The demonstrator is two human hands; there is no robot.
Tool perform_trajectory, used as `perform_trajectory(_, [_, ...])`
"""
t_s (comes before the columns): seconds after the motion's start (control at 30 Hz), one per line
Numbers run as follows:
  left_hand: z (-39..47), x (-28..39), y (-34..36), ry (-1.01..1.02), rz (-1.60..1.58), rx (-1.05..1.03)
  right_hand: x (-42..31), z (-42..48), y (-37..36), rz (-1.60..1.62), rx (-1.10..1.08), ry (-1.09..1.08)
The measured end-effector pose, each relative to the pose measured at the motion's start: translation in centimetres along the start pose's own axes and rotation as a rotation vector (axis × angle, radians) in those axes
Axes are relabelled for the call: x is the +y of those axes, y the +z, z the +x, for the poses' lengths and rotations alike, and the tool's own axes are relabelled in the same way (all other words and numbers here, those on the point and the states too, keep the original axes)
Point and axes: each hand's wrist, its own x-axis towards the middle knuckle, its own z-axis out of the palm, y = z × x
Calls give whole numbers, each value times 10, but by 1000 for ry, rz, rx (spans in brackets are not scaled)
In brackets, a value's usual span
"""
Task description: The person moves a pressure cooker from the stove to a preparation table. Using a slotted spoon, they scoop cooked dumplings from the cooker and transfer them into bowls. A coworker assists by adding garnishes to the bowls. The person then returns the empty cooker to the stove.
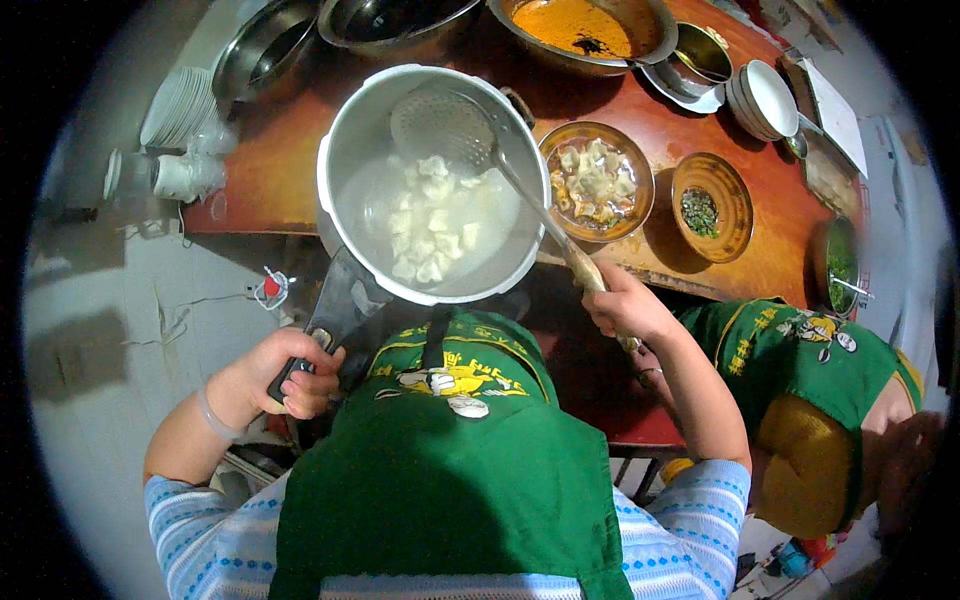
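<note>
My left hand (306, 371) grips the black handle (334, 307) of a large metal pot (352, 232), held at the table's near edge. Pale dumplings (435, 240) lie in cloudy liquid inside it. In my right hand (626, 304) is the worn handle of a perforated skimmer (442, 131); its round head is within the pot, above the dumplings. Just right of the pot stands a brown bowl (646, 180) with dumplings (594, 176) in dark broth. Farther right, another brown bowl (739, 217) contains chopped greens (699, 212).
Along the back of the wooden table (255, 191) stand metal basins, including one of orange sauce (574, 26). White bowls (769, 97) are stacked at right, near a container of greens (840, 262). Plates (180, 109) sit at left. Another person in a green apron (817, 360) is close on my right.
</note>
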Motion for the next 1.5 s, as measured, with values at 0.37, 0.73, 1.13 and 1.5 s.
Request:
perform_trajectory(0.37, [0, -1, -1, -9, -143, -27, -4, -24, 8, 310, -41, 113])
perform_trajectory(0.73, [4, -2, -9, -10, -53, -109, 18, -44, 53, 385, 12, 30])
perform_trajectory(1.13, [6, -5, -23, 37, -36, -134, 9, -60, 44, 373, -71, 126])
perform_trajectory(1.5, [6, -7, -19, 55, 47, -52, -42, -18, 5, -252, -219, 240])
